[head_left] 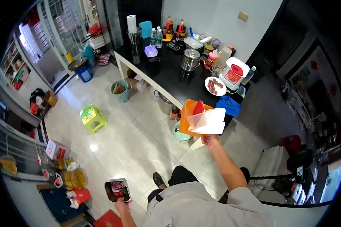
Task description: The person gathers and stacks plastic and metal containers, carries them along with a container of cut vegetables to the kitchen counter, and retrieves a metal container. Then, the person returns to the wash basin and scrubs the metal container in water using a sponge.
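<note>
My left hand [122, 205] grips the near rim of a rectangular metal container [127, 187], held low at the lower left. Inside lie purple and red pieces that look like vegetables [116, 187]. My right hand [210, 140] is closed on the near edge of an orange plastic basin [184, 120], held out beside the black table. A red item [198, 108], a translucent sheet or scoop [196, 120] and a white board-like piece [213, 122] stick out of the basin. The fingers under the basin are partly hidden.
The black table [161, 70] carries a lidded steel pot [190, 60], a plate of small round reddish items [216, 86], a white bucket [234, 73] and several bottles. A green stool [93, 118] and a bin [119, 91] stand on the tiled floor. Oil jugs [74, 179] sit at left.
</note>
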Demonstrator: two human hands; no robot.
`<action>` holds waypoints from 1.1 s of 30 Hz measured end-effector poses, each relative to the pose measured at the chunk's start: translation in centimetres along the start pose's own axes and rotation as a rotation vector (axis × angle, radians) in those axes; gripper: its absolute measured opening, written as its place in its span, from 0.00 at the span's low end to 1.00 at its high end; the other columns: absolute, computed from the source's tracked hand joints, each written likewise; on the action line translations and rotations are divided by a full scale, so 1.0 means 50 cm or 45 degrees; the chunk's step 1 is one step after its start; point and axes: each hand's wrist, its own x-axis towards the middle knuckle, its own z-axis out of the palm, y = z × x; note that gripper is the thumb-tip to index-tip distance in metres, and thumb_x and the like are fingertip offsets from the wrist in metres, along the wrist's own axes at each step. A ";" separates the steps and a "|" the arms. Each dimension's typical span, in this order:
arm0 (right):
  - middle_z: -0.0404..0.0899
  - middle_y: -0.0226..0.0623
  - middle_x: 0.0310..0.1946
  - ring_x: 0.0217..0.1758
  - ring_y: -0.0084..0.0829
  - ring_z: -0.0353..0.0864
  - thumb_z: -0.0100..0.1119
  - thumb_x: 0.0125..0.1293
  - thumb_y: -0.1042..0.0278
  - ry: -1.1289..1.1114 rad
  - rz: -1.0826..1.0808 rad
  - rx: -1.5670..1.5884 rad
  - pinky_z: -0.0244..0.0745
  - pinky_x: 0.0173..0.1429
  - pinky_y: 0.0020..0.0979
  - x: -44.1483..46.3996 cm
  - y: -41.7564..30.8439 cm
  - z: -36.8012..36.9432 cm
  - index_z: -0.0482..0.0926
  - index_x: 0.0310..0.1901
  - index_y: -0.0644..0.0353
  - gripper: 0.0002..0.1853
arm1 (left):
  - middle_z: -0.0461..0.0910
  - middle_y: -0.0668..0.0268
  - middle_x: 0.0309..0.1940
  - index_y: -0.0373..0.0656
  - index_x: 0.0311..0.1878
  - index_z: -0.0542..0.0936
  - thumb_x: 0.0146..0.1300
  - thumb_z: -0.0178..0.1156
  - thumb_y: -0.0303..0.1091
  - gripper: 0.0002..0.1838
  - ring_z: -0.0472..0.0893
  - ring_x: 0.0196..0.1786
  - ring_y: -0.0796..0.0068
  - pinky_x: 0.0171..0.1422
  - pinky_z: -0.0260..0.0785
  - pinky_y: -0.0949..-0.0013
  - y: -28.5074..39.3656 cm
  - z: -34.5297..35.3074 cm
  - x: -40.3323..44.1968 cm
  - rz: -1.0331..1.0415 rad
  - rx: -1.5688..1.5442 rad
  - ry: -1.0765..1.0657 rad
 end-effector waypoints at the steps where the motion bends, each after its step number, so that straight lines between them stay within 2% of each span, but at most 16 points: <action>1: 0.82 0.39 0.27 0.28 0.29 0.83 0.54 0.71 0.44 0.077 -0.008 0.042 0.81 0.30 0.32 0.035 -0.010 0.021 0.80 0.43 0.61 0.24 | 0.81 0.55 0.34 0.30 0.43 0.75 0.52 0.52 0.23 0.13 0.83 0.28 0.57 0.25 0.80 0.53 0.031 0.034 0.008 0.038 0.025 -0.019; 3: 0.82 0.40 0.28 0.28 0.30 0.83 0.55 0.71 0.45 0.162 -0.006 0.090 0.82 0.31 0.33 0.108 -0.029 0.054 0.80 0.44 0.62 0.23 | 0.81 0.55 0.34 0.29 0.41 0.76 0.53 0.53 0.23 0.12 0.83 0.28 0.57 0.26 0.80 0.53 0.091 0.107 0.019 0.076 0.063 -0.036; 6: 0.82 0.42 0.31 0.29 0.32 0.83 0.53 0.73 0.50 0.063 -0.071 0.113 0.83 0.31 0.34 0.212 -0.064 0.105 0.79 0.44 0.64 0.21 | 0.82 0.54 0.35 0.30 0.44 0.77 0.54 0.53 0.24 0.14 0.84 0.29 0.57 0.29 0.80 0.52 0.170 0.230 0.028 0.087 0.158 -0.055; 8: 0.82 0.44 0.32 0.30 0.35 0.84 0.51 0.75 0.54 0.145 -0.076 0.157 0.83 0.31 0.35 0.277 -0.084 0.143 0.77 0.46 0.66 0.19 | 0.78 0.55 0.35 0.30 0.40 0.72 0.56 0.53 0.23 0.09 0.81 0.31 0.57 0.27 0.82 0.51 0.208 0.298 0.037 0.076 0.148 -0.213; 9: 0.82 0.45 0.32 0.30 0.36 0.84 0.50 0.76 0.54 0.101 -0.135 0.163 0.84 0.32 0.36 0.302 -0.101 0.164 0.76 0.47 0.67 0.20 | 0.78 0.54 0.35 0.29 0.40 0.71 0.56 0.55 0.23 0.09 0.82 0.32 0.54 0.30 0.83 0.47 0.221 0.335 0.050 0.075 0.152 -0.229; 13: 0.81 0.45 0.33 0.31 0.35 0.85 0.50 0.76 0.53 0.147 -0.069 0.202 0.84 0.30 0.33 0.396 -0.160 0.229 0.76 0.45 0.69 0.21 | 0.78 0.51 0.34 0.26 0.41 0.70 0.57 0.56 0.24 0.11 0.82 0.31 0.52 0.29 0.83 0.48 0.299 0.510 0.004 0.108 0.191 -0.106; 15: 0.81 0.45 0.32 0.31 0.35 0.85 0.51 0.76 0.53 0.160 -0.055 0.185 0.84 0.30 0.32 0.438 -0.185 0.257 0.76 0.45 0.69 0.21 | 0.79 0.47 0.35 0.23 0.42 0.69 0.57 0.57 0.23 0.13 0.83 0.29 0.51 0.27 0.84 0.49 0.328 0.577 0.006 0.113 0.274 -0.341; 16: 0.81 0.44 0.32 0.31 0.35 0.85 0.52 0.75 0.53 0.193 -0.053 0.174 0.84 0.29 0.31 0.455 -0.192 0.267 0.76 0.45 0.69 0.21 | 0.79 0.47 0.35 0.23 0.42 0.69 0.57 0.57 0.23 0.13 0.83 0.29 0.51 0.27 0.84 0.49 0.344 0.612 0.005 0.115 0.268 -0.328; 20: 0.81 0.43 0.32 0.31 0.34 0.84 0.53 0.75 0.52 0.186 -0.075 0.177 0.84 0.30 0.31 0.502 -0.212 0.281 0.77 0.46 0.68 0.21 | 0.79 0.44 0.37 0.20 0.43 0.70 0.57 0.55 0.22 0.14 0.84 0.28 0.51 0.27 0.85 0.52 0.397 0.747 -0.022 0.136 0.354 -0.452; 22: 0.81 0.43 0.31 0.31 0.34 0.84 0.53 0.75 0.52 0.178 -0.081 0.150 0.84 0.30 0.31 0.518 -0.212 0.290 0.77 0.46 0.67 0.21 | 0.82 0.48 0.36 0.20 0.47 0.75 0.57 0.55 0.25 0.17 0.85 0.27 0.56 0.26 0.85 0.57 0.415 0.798 -0.020 0.194 0.448 -0.494; 23: 0.81 0.42 0.30 0.29 0.33 0.84 0.53 0.74 0.50 0.177 -0.116 0.156 0.84 0.28 0.30 0.524 -0.211 0.290 0.78 0.45 0.66 0.22 | 0.82 0.46 0.36 0.20 0.47 0.75 0.57 0.55 0.25 0.18 0.85 0.28 0.57 0.26 0.85 0.58 0.427 0.821 -0.019 0.160 0.470 -0.544; 27: 0.82 0.40 0.29 0.28 0.31 0.84 0.53 0.74 0.45 0.224 -0.171 0.148 0.83 0.26 0.29 0.534 -0.219 0.299 0.77 0.44 0.65 0.24 | 0.82 0.46 0.37 0.19 0.48 0.74 0.58 0.54 0.25 0.18 0.85 0.28 0.56 0.25 0.85 0.57 0.469 0.915 -0.004 0.161 0.570 -0.620; 31: 0.82 0.39 0.30 0.28 0.31 0.84 0.54 0.74 0.46 0.218 -0.161 0.204 0.83 0.27 0.30 0.529 -0.225 0.309 0.77 0.45 0.63 0.23 | 0.81 0.46 0.38 0.19 0.49 0.74 0.58 0.54 0.24 0.18 0.86 0.29 0.55 0.25 0.85 0.56 0.512 1.005 0.027 0.107 0.650 -0.702; 33: 0.82 0.39 0.30 0.29 0.31 0.84 0.51 0.75 0.46 0.271 -0.153 0.170 0.83 0.29 0.31 0.525 -0.226 0.317 0.78 0.46 0.63 0.23 | 0.81 0.45 0.36 0.17 0.41 0.75 0.58 0.53 0.22 0.14 0.85 0.29 0.53 0.24 0.84 0.58 0.537 1.056 0.046 0.114 0.679 -0.753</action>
